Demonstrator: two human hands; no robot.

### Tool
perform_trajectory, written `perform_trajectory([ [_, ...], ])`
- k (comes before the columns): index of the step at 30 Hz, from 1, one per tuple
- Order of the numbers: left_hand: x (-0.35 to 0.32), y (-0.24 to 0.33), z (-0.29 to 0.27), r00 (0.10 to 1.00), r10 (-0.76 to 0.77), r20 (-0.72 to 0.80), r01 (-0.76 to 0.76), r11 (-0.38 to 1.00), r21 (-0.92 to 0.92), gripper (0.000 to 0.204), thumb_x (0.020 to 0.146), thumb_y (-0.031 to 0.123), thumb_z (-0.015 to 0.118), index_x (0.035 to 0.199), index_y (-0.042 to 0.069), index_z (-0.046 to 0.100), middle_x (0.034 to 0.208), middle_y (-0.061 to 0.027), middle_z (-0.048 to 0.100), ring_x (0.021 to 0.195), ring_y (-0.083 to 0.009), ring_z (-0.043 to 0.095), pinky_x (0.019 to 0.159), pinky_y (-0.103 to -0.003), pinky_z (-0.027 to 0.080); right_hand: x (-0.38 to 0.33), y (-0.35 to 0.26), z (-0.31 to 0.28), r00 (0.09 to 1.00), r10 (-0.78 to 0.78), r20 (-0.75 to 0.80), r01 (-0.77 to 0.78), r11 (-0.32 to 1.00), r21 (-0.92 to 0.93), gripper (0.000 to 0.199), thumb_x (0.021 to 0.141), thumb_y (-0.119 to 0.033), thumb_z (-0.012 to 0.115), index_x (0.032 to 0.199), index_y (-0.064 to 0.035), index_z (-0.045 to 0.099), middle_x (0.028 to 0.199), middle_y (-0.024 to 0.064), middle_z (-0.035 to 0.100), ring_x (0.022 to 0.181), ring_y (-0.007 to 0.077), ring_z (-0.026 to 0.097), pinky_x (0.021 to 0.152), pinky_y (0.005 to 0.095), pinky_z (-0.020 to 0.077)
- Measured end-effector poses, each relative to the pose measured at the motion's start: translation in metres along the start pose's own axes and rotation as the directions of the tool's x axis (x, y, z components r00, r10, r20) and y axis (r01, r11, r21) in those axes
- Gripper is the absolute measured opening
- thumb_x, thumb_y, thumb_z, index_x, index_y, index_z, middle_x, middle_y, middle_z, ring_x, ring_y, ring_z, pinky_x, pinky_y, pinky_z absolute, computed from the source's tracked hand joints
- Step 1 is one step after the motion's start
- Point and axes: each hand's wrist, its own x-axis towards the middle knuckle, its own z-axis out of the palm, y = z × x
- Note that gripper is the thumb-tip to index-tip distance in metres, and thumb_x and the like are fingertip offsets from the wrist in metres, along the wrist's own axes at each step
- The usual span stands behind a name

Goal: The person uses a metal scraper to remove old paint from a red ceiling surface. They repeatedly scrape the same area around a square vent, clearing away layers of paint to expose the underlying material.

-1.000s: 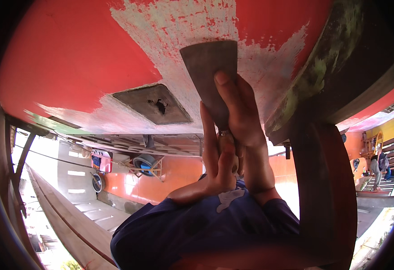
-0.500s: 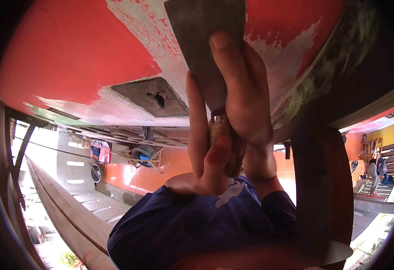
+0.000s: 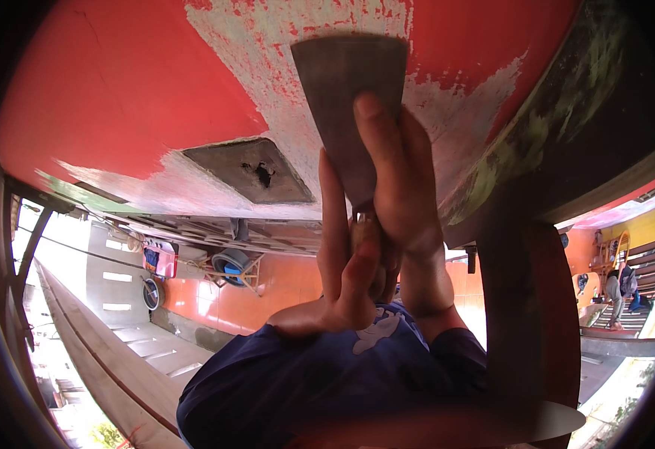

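A paint scraper with a wide dark metal blade points up, its broad edge over a bare, pale scraped strip on a red-painted surface. Round its handle closes my left hand, lower down. Higher up, my right hand grips it from the right, one digit lying flat along the blade. Most of the handle is hidden by my fingers. Flecks of red remain in the pale strip beside the blade. I cannot tell whether the blade edge touches the surface.
A dark square patch with a ragged hole sits left of the hands. At right run a dark, green-streaked beam and a dark upright post. A long wooden plank stretches at left. Another person stands at far right.
Both hands have drawn the scraper down, toward me. Its whole broad edge now shows, where before it ran past the top of the view. The grip looks the same.
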Motion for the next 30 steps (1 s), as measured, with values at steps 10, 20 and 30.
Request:
perform_trajectory([
  [10, -0.01, -0.018, -0.035, 0.986, -0.012, 0.168, 0.027, 0.996, -0.089, 0.082, 0.1, 0.031, 0.044, 0.15, 0.006, -0.016, 0.077, -0.0009, 0.051, 0.055, -0.0047, 0.038, 0.05, -0.022, 0.034, -0.006, 0.023, -0.009, 0.982, -0.187, -0.003, 0.183, 0.965, -0.186, 0.03, 0.099, -0.026, 0.051, 0.094, 0.0022, 0.059, 0.074, 0.0034, 0.06, 0.067, 0.008, 0.051, 0.059, 0.0291, 0.0417],
  [20, -0.14, -0.155, -0.169, 0.799, -0.597, 0.071, 0.37, 0.581, 0.726, 0.051, 0.091, 0.016, 0.057, 0.137, 0.0, 0.042, 0.072, -0.0138, 0.058, 0.064, -0.0234, 0.058, 0.062, -0.035, 0.047, -0.153, 0.184, -0.186, 0.788, 0.514, 0.338, 0.235, 0.256, -0.938, 0.034, 0.098, -0.026, 0.048, 0.104, 0.0062, 0.056, 0.092, 0.023, 0.064, 0.08, 0.0321, 0.064, 0.072, 0.0389, 0.0483],
  [30, -0.268, -0.256, -0.262, 0.583, -0.773, -0.251, 0.532, 0.13, 0.836, 0.045, 0.084, 0.025, 0.055, 0.124, 0.003, 0.054, 0.09, -0.0215, 0.067, 0.074, -0.033, 0.065, 0.067, -0.043, 0.051, -0.2, 0.206, -0.297, 0.621, 0.78, -0.074, -0.401, 0.235, -0.886, 0.029, 0.095, -0.022, 0.052, 0.104, 0.0042, 0.061, 0.087, 0.0141, 0.067, 0.077, 0.0208, 0.066, 0.068, 0.0356, 0.0529],
])
